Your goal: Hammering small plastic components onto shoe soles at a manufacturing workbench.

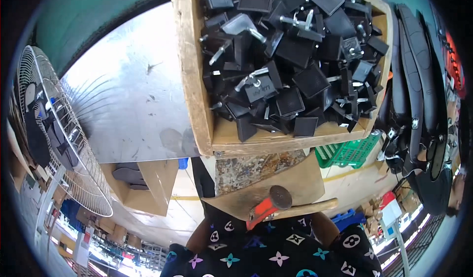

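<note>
We cannot tell how our grip stands: our left forearm (198, 236) at 7 o'clock and our right forearm (325, 230) at 5 o'clock run inward, but the left hand and right hand are hidden, so whether either is closed or has hold of anything does not show. Nearest them, at 5 o'clock, is a wooden-handled hammer (266, 210), its round dark striking face turned up, its red head reaching back toward our patterned shirt (278, 245) and its handle pointing to 3 o'clock, probably set so close to keep it within our reach. It seems to lie on a tan sheet (303, 182), which may shield our lap, and beyond that a paint-spattered slab (249, 172) perhaps serves as a rough working surface. Between 1 and 2 o'clock a wooden crate (193, 80) brims with black square pads (312, 80) carrying metal studs, jumbled at every angle; its raised walls keep them together, presumably beside us for easy picking. A bare metal tabletop (138, 121) spreads between 9 and 10 o'clock, a caged fan (74, 129) stands at 9, likely for cooling, a cardboard box (153, 190) holds dark pieces at 8, and a green plastic basket (349, 154) sits past the crate's near wall, between 3 and 4.
</note>
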Tool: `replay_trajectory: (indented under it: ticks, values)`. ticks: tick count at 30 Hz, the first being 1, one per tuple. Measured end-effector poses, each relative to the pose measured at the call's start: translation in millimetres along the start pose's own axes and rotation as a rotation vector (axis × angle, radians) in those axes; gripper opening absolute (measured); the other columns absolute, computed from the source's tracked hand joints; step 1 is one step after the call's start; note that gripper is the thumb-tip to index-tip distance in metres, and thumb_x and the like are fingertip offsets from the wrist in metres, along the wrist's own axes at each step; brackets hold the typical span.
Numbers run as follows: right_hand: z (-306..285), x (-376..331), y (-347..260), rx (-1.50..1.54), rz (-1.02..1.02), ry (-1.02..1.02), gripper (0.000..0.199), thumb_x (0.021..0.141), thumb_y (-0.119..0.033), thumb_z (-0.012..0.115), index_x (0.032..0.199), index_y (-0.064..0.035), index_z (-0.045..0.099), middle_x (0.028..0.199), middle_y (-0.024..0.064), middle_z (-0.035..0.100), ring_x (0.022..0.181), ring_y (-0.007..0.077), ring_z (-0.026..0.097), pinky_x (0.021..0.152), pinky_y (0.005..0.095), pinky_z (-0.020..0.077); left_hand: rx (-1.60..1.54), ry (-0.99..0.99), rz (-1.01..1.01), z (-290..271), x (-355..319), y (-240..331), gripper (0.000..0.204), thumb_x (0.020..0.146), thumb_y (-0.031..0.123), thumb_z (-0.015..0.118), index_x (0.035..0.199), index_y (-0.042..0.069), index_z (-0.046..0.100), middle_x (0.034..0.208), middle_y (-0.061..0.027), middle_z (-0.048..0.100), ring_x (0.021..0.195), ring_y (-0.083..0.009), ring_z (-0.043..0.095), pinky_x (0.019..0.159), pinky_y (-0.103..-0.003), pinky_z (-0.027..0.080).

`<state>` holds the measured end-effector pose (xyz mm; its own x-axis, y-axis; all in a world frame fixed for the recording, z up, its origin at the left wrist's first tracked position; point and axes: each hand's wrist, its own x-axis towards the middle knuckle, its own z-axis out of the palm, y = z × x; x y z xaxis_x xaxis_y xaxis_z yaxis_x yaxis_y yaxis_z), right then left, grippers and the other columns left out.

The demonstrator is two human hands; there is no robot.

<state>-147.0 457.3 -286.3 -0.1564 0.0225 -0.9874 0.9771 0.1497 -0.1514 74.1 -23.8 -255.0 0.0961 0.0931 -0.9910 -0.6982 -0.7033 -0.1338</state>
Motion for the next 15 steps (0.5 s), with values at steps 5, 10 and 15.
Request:
replay_trajectory:
  ticks: [5, 10, 15]
  values:
    - [4.1, -1.3, -13.1, -0.174, -0.057, -0.086, 0.030, 0.095, -0.017, 0.054, 0.121, -0.0027, 0.059, 0.107, 0.0188, 0.069, 0.094, 0.0301, 0.068, 0.084, 0.0398, 0.0551, 0.045, 0.020, 0.076, 0.5, 7.6, 0.4, 0.045, 0.104, 0.038, 0.043, 0.131, 0.004, 0.055, 0.118, -0.0106, 0.063, 0.101, -0.0214, 0.062, 0.091, -0.037, 0.049]
    - [-8.8, 14.1, -29.1, -0.324, -0.169, -0.121, 0.029, 0.094, -0.016, 0.055, 0.120, -0.0022, 0.059, 0.107, 0.0196, 0.069, 0.095, 0.0308, 0.068, 0.084, 0.0398, 0.0551, 0.124, -0.010, 0.184, 14.9, 44.9, 23.9, 0.046, 0.104, 0.039, 0.044, 0.131, 0.004, 0.055, 0.118, -0.0112, 0.063, 0.102, -0.0217, 0.062, 0.091, -0.037, 0.049]
    - [5.7, 14.8, -39.7, -0.458, -0.278, -0.167, 0.029, 0.094, -0.015, 0.055, 0.119, -0.0016, 0.060, 0.107, 0.0205, 0.069, 0.095, 0.0316, 0.068, 0.084, 0.0399, 0.0551, 0.213, -0.004, 0.306, 15.1, 51.9, 62.9, 0.047, 0.103, 0.040, 0.045, 0.132, 0.004, 0.055, 0.118, -0.0117, 0.063, 0.103, -0.0220, 0.062, 0.091, -0.037, 0.050]
